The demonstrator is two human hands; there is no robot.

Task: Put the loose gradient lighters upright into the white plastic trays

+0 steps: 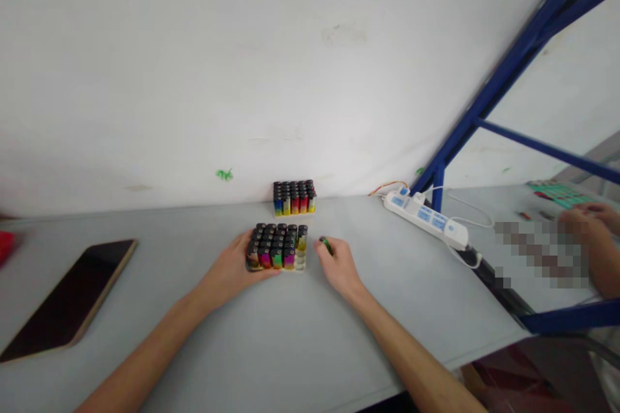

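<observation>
Even, bright, diffuse light washing over the pale wall (194, 64), shadows staying faint, edges bending with wide-angle distortion, a pixelated patch (542, 251) blurring the right, overall focus running soft.
</observation>
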